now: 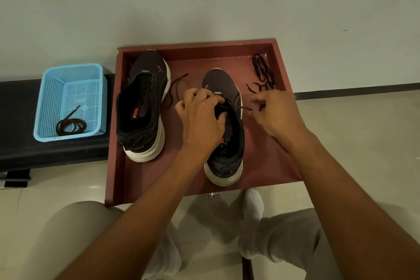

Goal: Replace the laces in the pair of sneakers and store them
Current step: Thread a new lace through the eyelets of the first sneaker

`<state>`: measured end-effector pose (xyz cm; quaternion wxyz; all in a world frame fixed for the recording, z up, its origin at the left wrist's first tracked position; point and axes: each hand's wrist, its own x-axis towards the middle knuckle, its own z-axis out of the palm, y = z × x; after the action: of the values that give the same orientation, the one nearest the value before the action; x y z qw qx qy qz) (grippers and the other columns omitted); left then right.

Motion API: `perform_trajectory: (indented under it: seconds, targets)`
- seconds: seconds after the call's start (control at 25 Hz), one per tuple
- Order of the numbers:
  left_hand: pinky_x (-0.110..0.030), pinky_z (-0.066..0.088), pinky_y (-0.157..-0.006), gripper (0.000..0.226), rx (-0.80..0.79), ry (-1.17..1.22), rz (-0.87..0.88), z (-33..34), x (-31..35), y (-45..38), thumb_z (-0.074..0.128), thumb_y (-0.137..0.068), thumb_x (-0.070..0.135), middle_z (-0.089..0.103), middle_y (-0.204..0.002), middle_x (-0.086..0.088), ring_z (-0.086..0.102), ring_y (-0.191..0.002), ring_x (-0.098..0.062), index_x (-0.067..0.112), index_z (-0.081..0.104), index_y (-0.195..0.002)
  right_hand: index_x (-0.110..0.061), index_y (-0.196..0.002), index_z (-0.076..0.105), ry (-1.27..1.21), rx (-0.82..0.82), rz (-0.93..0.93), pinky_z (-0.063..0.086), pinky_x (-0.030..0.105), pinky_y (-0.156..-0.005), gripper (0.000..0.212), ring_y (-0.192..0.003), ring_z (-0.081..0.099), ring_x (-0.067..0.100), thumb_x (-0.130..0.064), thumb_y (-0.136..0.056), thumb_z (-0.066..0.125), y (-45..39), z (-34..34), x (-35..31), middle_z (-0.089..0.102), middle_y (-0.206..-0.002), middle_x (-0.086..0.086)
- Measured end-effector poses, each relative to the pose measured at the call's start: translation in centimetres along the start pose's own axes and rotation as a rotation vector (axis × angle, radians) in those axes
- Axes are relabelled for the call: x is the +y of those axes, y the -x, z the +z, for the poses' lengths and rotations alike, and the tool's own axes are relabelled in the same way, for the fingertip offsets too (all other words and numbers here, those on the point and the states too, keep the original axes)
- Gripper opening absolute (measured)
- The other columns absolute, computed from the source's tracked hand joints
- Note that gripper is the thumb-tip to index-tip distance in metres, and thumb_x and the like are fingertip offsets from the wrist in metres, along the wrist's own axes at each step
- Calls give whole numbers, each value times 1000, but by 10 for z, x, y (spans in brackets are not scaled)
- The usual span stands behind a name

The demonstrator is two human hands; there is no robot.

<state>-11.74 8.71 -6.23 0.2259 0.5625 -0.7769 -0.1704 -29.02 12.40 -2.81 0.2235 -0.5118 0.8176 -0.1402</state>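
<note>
Nearest, light trouser knees [75,229] and a white sock [252,207] on the tiled floor, just short of the tray's near edge. Beyond them, the right sneaker [229,143] heel-near in the reddish tray [127,179], toe pointing at the wall. Left hand [200,116] curled over its tongue and eyelets, fingertips apparently pinching the brown lace [241,108] where it crosses — probably steadying the shoe while guiding the lace. Right hand [272,111] just beside the shoe's right flank, thumb and fingers pinched on the lace's free end, drawn taut sideways; likely pulling it through an eyelet, though lacing in or out cannot be told. Left of this, the other sneaker [143,107] tipped on its side, a loose lace end [177,85] trailing toward the middle. Far right corner: a heap of black laces [262,70], kept within reach. Outside the tray, left, a blue basket [95,75] on a dark bench [18,148] holding one coiled lace [70,125] — seemingly set aside.
</note>
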Motion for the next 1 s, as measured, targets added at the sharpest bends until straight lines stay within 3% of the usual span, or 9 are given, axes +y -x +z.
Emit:
perform_trajectory:
  seconds: [0.08, 0.16, 0.32, 0.48, 0.6, 0.72, 0.8, 1.0]
  targets:
    - [-41, 30, -99, 34, -5, -6, 1, 1, 0, -1, 82, -81, 29, 62, -114, 11, 43, -127, -19, 27, 75, -114, -21, -116, 78, -187, -45, -136, 54, 26, -96, 25, -95, 67, 5, -16, -91, 76, 2, 4, -14, 74, -100, -8]
    - [-40, 29, -98, 36, 0, -8, -3, 1, 0, -2, 82, -81, 29, 62, -116, 11, 43, -127, -19, 27, 75, -116, -23, -100, 81, -237, -5, -158, 58, 25, -84, 12, -81, 67, -1, -17, -92, 76, 1, 9, -18, 75, -88, -11]
    - [-41, 28, -99, 34, 11, -11, 0, 2, -1, 0, 82, -81, 27, 62, -117, 12, 41, -128, -19, 28, 75, -114, -25, -84, 79, -192, 56, -56, 55, 25, -71, 10, -73, 68, 5, -20, -91, 74, 3, 9, -14, 74, -80, -9]
    - [-42, 27, -101, 33, 7, 24, -18, 2, -1, 1, 81, -80, 23, 62, -117, 12, 41, -128, -19, 28, 75, -112, -9, -91, 73, 70, 109, 234, 45, 29, -70, 12, -78, 64, 23, -18, -89, 66, -1, -4, 3, 69, -87, 6]
    - [-43, 29, -103, 36, -11, 81, -25, 1, -2, 0, 82, -79, 22, 61, -120, 12, 40, -130, -18, 29, 74, -114, -4, -107, 68, 154, 23, 340, 47, 32, -74, 20, -85, 61, 28, -17, -91, 66, 0, -7, 11, 66, -100, 10]
    - [-41, 28, -106, 52, -13, 203, -36, -2, -1, 0, 84, -77, 24, 56, -130, 12, 39, -132, -15, 30, 66, -126, -15, -118, 73, 20, -43, 103, 52, 29, -85, 28, -96, 67, 18, -19, -90, 74, -2, -1, 0, 72, -110, 0]
    - [-39, 27, -108, 66, -15, 333, -76, -4, -1, 1, 83, -77, 24, 53, -134, 13, 40, -134, -11, 31, 56, -137, -21, -116, 76, -188, -66, -76, 54, 27, -93, 27, -95, 68, 7, -16, -90, 77, 0, 4, -12, 73, -104, -8]
    - [-39, 25, -111, 75, -27, 426, -130, -2, -3, 4, 79, -80, 15, 55, -128, 16, 44, -132, -7, 28, 46, -146, -25, -89, 80, -282, 33, -139, 52, 14, -73, 9, -76, 67, -2, -17, -91, 76, 0, 12, -19, 74, -83, -12]
